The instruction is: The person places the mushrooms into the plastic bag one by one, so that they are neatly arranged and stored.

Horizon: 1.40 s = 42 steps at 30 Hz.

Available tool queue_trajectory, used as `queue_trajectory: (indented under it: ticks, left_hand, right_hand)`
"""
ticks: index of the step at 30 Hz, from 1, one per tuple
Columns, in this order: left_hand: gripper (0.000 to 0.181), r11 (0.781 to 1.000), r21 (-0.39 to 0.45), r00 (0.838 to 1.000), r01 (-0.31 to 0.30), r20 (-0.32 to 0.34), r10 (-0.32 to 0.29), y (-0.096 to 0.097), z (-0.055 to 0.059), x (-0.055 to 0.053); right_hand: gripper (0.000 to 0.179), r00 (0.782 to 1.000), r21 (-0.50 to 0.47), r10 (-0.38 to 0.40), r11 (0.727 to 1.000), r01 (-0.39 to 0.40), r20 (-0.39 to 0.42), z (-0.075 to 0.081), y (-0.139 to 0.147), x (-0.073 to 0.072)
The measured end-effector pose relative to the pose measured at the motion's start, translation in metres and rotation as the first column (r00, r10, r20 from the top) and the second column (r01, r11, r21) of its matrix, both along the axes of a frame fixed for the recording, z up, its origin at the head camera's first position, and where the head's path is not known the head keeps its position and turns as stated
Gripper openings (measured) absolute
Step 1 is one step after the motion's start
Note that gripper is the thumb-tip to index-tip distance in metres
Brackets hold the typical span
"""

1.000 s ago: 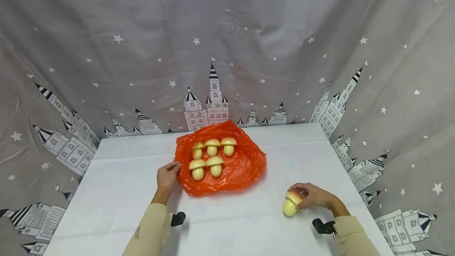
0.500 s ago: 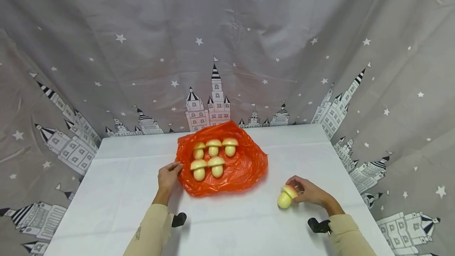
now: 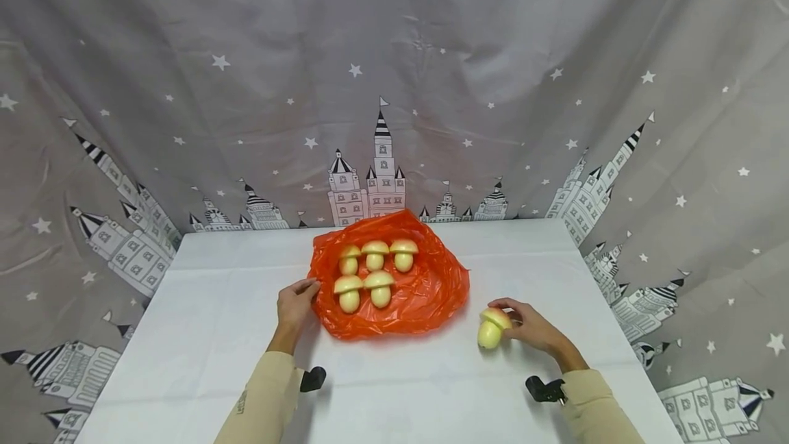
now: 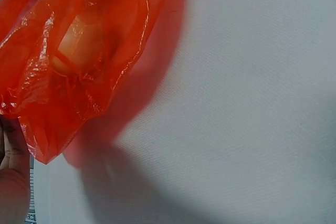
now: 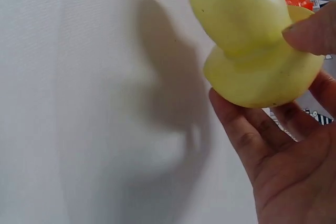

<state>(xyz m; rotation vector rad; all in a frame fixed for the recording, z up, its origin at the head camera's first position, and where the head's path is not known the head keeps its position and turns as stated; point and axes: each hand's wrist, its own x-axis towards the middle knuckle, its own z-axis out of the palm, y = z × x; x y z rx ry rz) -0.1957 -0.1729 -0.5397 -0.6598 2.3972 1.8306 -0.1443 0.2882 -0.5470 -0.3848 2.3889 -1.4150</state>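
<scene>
My right hand [image 3: 533,326] holds a yellow toy mushroom [image 3: 491,331] by its cap, thumb on one side and fingers on the other. In the right wrist view the mushroom [image 5: 247,40] is raised off the table, its shadow lying to the left. An open red plastic bag [image 3: 425,307] lies mid-table, with several like mushrooms [image 3: 404,259] inside in two rows. At the bag's left edge, my left hand [image 3: 294,303] pinches the plastic. The left wrist view shows part of that hand [image 4: 13,169] at the bag's corner [image 4: 44,135], its fingertips partly hidden.
A white-covered table [image 3: 394,389] spreads under everything. Behind it and along both sides hangs a grey curtain [image 3: 394,53] printed with stars and castles. Between the held mushroom and the bag lies a short stretch of white tabletop.
My right hand has carried the mushroom leftward and slightly away from me, closer to the bag. My left hand keeps its hold on the bag's edge. The head view has shifted slightly.
</scene>
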Motion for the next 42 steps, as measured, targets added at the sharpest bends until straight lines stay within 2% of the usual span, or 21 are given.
queue_trajectory:
  ticks: [6,11,18,25,33,42]
  left_hand:
    - [0.033,1.0,0.011,1.0,-0.003,0.005,0.003,0.001,0.001,-0.001]
    - [0.034,1.0,0.017,1.0,0.0,0.003,0.0,0.001,0.001,-0.001]
    - [0.033,1.0,0.004,1.0,-0.005,-0.019,0.006,0.001,-0.001,-0.001]
    - [0.033,1.0,-0.008,1.0,-0.016,-0.021,0.016,0.001,-0.002,-0.001]
    - [0.033,1.0,0.005,1.0,-0.024,-0.018,0.024,-0.001,-0.001,0.0]
    - [0.035,1.0,0.004,1.0,-0.011,-0.011,0.011,0.0,0.0,0.002]
  right_hand:
    - [0.052,0.998,0.009,-0.035,0.999,0.036,-0.059,-0.001,-0.003,-0.005]
    - [0.052,0.997,-0.006,-0.061,0.998,0.061,-0.043,0.001,-0.007,-0.008]
    - [0.053,0.997,-0.011,-0.048,0.999,0.047,-0.057,0.003,-0.009,-0.011]
    - [0.051,0.998,-0.072,-0.003,0.997,-0.002,-0.064,0.008,-0.011,-0.012]
    - [0.048,0.997,-0.085,-0.032,0.996,0.027,-0.065,0.019,-0.016,-0.016]
    - [0.046,0.998,-0.144,-0.018,0.99,0.01,-0.059,0.029,-0.029,-0.022]
